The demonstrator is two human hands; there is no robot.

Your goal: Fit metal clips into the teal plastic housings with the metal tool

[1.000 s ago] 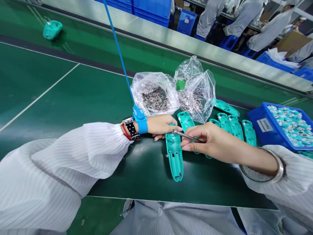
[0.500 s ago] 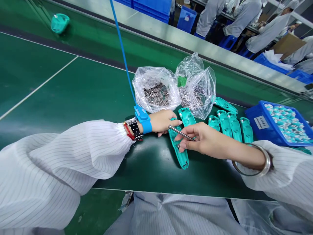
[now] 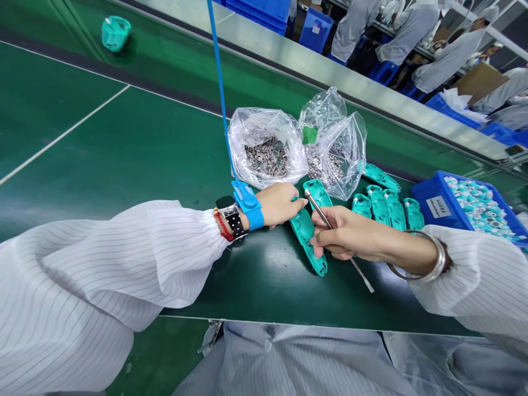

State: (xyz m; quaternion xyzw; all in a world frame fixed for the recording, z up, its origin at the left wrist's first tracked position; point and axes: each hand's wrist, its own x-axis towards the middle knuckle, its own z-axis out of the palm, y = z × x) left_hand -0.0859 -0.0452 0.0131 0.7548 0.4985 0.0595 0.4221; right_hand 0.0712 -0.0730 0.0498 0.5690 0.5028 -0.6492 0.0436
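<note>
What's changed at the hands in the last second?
The right hand has turned the slim metal tool to a steeper slant, its lower end now sticking out past the hand. The teal housing's lower end has swung right under the left hand. The other housings, plastic bags and blue crate stayed put.

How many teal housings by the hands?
7 teal housings: one at the left hand, one just beyond it, four in a row, one by the clear bag. More may be hidden.

Head-worn camera, close above, facing forward and down at left hand (image 3: 280,204), right hand (image 3: 350,236)
</note>
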